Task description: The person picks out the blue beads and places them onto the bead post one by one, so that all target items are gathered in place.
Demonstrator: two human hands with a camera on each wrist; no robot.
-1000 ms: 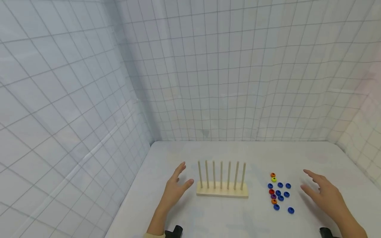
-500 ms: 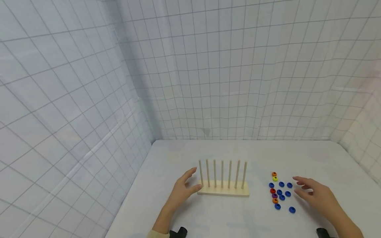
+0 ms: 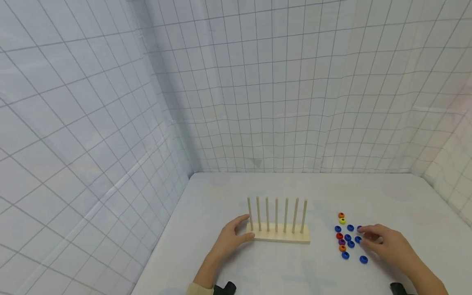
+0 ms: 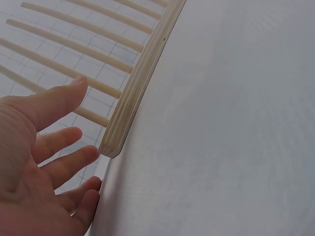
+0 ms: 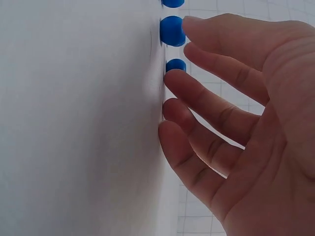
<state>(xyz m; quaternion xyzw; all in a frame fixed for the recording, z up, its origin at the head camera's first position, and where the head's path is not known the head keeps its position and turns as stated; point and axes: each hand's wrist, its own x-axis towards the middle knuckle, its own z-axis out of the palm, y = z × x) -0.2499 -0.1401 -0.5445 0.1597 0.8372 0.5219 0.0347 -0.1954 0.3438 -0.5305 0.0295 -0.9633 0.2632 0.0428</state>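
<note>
7 wooden pegs, round blue beads

Both bare forearms show at the bottom edge. The left forearm leans to the right near the lower middle, and the left hand is turned inward, its thumb well apart from the index finger. In the left wrist view, the left thumb is on top, while the other fingers are softly bent and spread a little. The right forearm slants up and leftward at lower right; the right hand points left. Its own wrist view shows all fingertips toward the left, a small gap between thumb and index.
</note>
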